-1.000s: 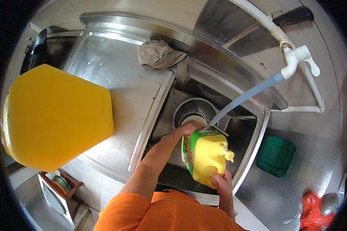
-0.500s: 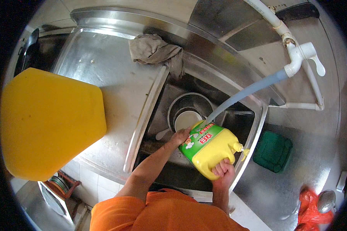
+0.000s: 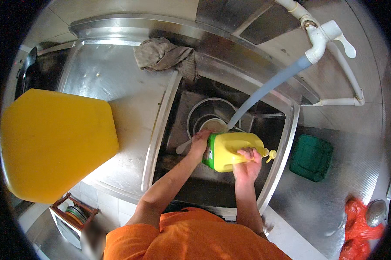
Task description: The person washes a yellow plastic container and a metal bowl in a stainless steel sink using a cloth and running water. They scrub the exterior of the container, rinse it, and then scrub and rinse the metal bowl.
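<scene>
I hold a yellow jug (image 3: 230, 143) with a green label and a small yellow spout on its right end, tilted on its side over the dark sink (image 3: 191, 173). My right hand (image 3: 247, 164) is wrapped round its handle. At the jug's left end, by the label, my left hand (image 3: 199, 143) grips the base; some of its fingers are hidden. Just beyond the jug, a round pot (image 3: 195, 108) stands in the sink with a pale bowl (image 3: 212, 124) inside. A white spoon-like handle (image 3: 183, 147) lies beside the pot. A bluish hose (image 3: 265, 92) hangs down towards the bowl.
A large yellow container (image 3: 58, 143) stands on the steel counter (image 3: 130, 95) at the left. A striped cloth (image 3: 165, 56) drapes over the sink's back edge. White tap (image 3: 323, 39) at upper right; green basket (image 3: 311, 158) and red plastic bag (image 3: 360, 221) lie right.
The jug has rolled in my hands, so its label now mostly faces away and the handle side shows. It has turned closer to level. My view has shifted slightly.
</scene>
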